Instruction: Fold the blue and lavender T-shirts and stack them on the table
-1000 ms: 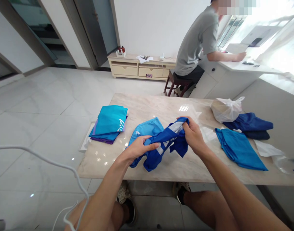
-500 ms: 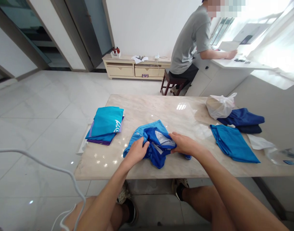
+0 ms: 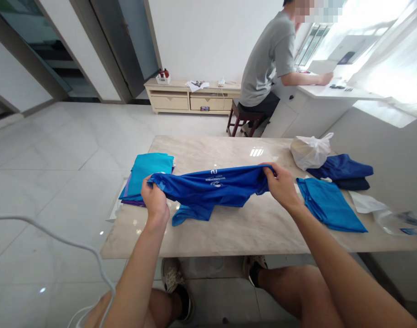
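A blue shirt (image 3: 225, 184) with white print is stretched sideways above the middle of the table. My left hand (image 3: 155, 198) grips its left end, thumb pressed over the fabric. At the other end, my right hand (image 3: 280, 184) pinches the top corner between thumb and fingers. The cloth hangs in folds between both hands, and a lighter blue part (image 3: 191, 214) droops at its lower left. Just behind my left hand lies a stack of folded turquoise and purple cloth (image 3: 149, 166), partly covered by that hand.
On the right of the marble table (image 3: 229, 237) are a folded teal cloth (image 3: 331, 205), navy cloth (image 3: 348, 168), a white plastic bag (image 3: 311, 150) and clear plastic packaging (image 3: 403, 221). A person in grey (image 3: 268, 59) sits at a white desk beyond. A white cable (image 3: 58, 232) crosses the left side.
The bunched blue shirt has been lifted off the table and pulled out wide. My left hand has moved left and up, my right hand right and up.
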{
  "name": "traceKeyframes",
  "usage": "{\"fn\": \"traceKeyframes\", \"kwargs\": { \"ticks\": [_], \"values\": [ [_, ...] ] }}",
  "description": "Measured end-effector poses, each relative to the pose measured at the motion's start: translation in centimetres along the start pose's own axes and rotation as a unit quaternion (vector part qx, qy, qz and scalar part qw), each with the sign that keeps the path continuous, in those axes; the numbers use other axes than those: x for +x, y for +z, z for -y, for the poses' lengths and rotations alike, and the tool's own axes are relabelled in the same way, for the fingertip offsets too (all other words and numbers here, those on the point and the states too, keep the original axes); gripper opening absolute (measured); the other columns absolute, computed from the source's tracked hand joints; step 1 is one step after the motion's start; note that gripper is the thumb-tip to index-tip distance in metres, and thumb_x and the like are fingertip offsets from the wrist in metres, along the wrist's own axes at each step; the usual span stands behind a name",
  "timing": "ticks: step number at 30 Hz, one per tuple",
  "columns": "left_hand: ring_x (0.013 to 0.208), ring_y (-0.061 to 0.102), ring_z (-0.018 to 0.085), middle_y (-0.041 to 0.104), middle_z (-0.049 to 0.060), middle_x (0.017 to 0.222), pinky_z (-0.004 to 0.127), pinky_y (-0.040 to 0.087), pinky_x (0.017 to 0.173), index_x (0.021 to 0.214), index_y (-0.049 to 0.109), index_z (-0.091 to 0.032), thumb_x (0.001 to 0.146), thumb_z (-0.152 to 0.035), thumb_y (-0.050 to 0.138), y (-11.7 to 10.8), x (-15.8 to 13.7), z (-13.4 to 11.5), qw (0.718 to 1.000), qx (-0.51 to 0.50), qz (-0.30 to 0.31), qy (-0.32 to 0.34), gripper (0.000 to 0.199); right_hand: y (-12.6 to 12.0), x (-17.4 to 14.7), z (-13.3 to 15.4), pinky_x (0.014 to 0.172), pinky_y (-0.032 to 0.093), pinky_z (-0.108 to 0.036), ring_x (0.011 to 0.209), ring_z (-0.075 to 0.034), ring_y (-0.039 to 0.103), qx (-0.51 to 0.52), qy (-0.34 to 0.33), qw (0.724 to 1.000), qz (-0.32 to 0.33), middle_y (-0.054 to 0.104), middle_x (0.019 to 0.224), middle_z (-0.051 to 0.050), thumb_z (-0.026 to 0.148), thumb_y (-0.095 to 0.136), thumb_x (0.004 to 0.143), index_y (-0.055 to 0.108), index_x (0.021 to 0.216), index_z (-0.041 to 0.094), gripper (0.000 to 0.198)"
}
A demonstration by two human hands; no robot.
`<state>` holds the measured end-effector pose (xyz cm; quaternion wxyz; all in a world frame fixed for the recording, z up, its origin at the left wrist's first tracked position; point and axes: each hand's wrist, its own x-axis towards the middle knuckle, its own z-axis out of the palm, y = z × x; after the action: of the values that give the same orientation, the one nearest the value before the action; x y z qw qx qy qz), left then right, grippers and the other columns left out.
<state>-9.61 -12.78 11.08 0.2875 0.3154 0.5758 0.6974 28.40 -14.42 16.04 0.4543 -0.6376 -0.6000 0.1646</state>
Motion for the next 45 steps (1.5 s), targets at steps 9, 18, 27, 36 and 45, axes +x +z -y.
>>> {"fn": "traceKeyframes", "kwargs": {
  "ticks": [9,18,27,36,45],
  "values": [
    [0.075,0.069,0.024,0.075,0.006,0.079,0.030,0.050,0.065,0.086,0.074,-0.021,0.092,-0.048,0.063,-3.2,1.3,-1.9,0.942,0.290,0.171,0.009,0.030,-1.5,1.3,-3.2,0.083,0.058,-0.040,0.091,-0.032,0.073,-0.149,0.082,0.984,0.059,0.078,0.086,-0.011,0.054,0.059,0.102,0.077,0.096,0.019,0.040],
    [0.111,0.078,0.042,0.081,0.021,0.120,0.045,0.058,0.085,0.118,0.078,-0.020,0.110,-0.040,0.042,-4.1,-1.2,-1.2,0.622,0.713,0.320,0.045,0.041,2.8,-2.3,-3.2,0.105,0.053,-0.037,0.124,-0.033,0.072,-0.309,0.008,0.869,0.387,0.076,0.134,-0.017,0.046,0.062,0.107,0.076,0.129,0.018,0.039],
    [0.117,0.075,0.040,0.077,0.025,0.124,0.044,0.059,0.090,0.127,0.072,-0.012,0.107,-0.034,0.056,-3.2,-1.8,-0.9,0.593,0.741,0.308,0.064,0.034,7.4,-2.5,-2.3,0.110,0.053,-0.041,0.133,-0.034,0.067,-0.323,-0.033,0.866,0.380,0.069,0.147,-0.019,0.038,0.060,0.108,0.067,0.143,0.018,0.042],
    [0.139,0.059,0.039,0.060,0.024,0.153,0.046,0.054,0.106,0.150,0.058,-0.015,0.105,-0.036,0.064,-0.2,-5.1,0.9,0.603,0.676,0.403,0.128,0.050,8.3,-3.1,-4.8,0.119,0.048,-0.045,0.148,-0.037,0.057,-0.356,0.012,0.854,0.379,0.059,0.158,-0.021,0.028,0.066,0.104,0.052,0.161,0.019,0.060],
    [0.140,0.058,0.041,0.062,0.027,0.147,0.050,0.052,0.108,0.149,0.056,-0.009,0.108,-0.033,0.059,-0.6,-3.1,2.5,0.607,0.688,0.389,0.087,0.047,8.4,-2.6,-5.6,0.112,0.050,-0.038,0.137,-0.036,0.063,-0.351,0.010,0.856,0.379,0.071,0.139,-0.022,0.026,0.078,0.095,0.073,0.134,0.010,0.043]
  ]
}}
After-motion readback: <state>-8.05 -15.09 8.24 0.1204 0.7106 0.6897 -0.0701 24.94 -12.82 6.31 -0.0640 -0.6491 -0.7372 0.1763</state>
